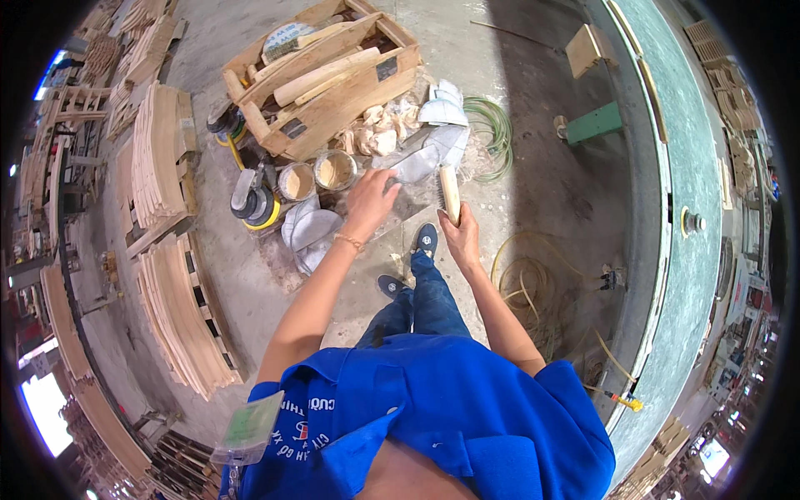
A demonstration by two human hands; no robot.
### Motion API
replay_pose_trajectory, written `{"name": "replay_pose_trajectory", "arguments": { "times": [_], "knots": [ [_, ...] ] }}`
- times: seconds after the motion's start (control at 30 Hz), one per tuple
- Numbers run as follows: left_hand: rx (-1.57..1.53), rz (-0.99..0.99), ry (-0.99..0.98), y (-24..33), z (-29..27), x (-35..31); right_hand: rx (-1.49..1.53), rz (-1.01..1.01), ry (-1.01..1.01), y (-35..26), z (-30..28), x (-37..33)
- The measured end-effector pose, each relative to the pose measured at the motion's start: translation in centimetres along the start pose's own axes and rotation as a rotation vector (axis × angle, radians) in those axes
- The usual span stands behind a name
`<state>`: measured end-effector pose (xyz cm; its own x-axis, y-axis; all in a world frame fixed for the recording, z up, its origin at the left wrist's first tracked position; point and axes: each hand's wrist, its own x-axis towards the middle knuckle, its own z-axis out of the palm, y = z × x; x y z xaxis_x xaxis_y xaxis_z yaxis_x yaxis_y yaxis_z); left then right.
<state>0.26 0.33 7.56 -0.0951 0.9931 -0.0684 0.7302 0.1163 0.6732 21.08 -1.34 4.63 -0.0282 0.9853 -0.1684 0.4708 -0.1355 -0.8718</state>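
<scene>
My right hand (462, 237) is closed on a brush (451, 190) with a pale wooden back and dark bristles that face left. My left hand (368, 202) is stretched forward with thumb and fingers apart and nothing visible in it. Just beyond its fingertips lie grey sanding discs (414, 164), overlapping on the floor; whether the fingers touch them I cannot tell. More grey discs (310, 233) lie left of my left forearm. Two round tubs (336, 170) with tan contents stand in front of the left hand, beside a pile of crumpled pale scraps (383, 137).
A wooden box (275, 137) holding wood pieces stands ahead. Sanders (257, 204) sit left of the tubs. A green hose (492, 133) and a yellowish hose (525, 275) coil on the floor. Stacked curved boards (183, 312) line the left; a long green-topped table (675, 217) runs along the right.
</scene>
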Motion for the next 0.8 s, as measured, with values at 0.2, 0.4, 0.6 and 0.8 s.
{"name": "replay_pose_trajectory", "arguments": {
  "times": [0.2, 0.4, 0.6, 0.8],
  "knots": [
    [0.384, 0.209, 0.064, 0.9, 4.6, 3.4, 0.101, 0.063, 0.044, -0.7, -1.6, -0.9],
    [0.033, 0.042, 0.219, 0.3, 3.9, 4.2, 0.01, 0.123, 0.062, -0.3, -3.6, -1.4],
    [-0.934, -0.617, 0.047, -1.6, 3.2, 0.8, -0.011, -0.141, -0.063, -1.2, -2.0, -0.9],
    [-0.238, -0.487, -0.101, -3.7, 3.6, -1.0, -0.294, -0.278, -0.273, -0.6, 2.5, -2.6]
  ]
}}
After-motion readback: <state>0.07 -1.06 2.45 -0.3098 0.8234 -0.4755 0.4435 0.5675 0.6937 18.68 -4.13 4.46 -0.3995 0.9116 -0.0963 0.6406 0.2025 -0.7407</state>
